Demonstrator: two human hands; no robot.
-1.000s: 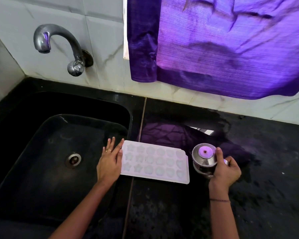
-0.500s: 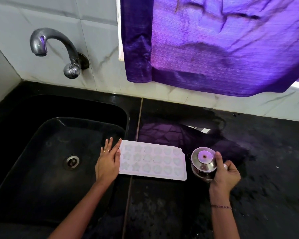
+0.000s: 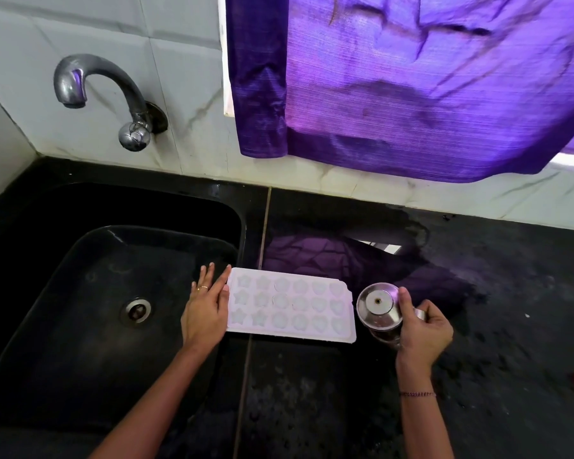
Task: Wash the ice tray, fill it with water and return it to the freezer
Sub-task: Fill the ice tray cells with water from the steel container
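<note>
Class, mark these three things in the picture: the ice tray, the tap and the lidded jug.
ice tray (image 3: 292, 304): head view, a middle cavity of its top face.
tap (image 3: 100, 64): head view, top of the curved spout.
lidded jug (image 3: 377, 301): head view, centre of its steel lid.

We note white, grey-veined wall tiles (image 3: 179, 61) behind a glossy black counter (image 3: 511, 293). A black sink (image 3: 63, 359) is sunk into its left part, with a steel drain (image 3: 135, 309) at the bottom. A curved steel tap (image 3: 113, 91) juts from the wall above. A purple curtain (image 3: 411, 77) hangs upper right, backlit by daylight, and its reflection (image 3: 312, 256) lies on the counter.
</note>
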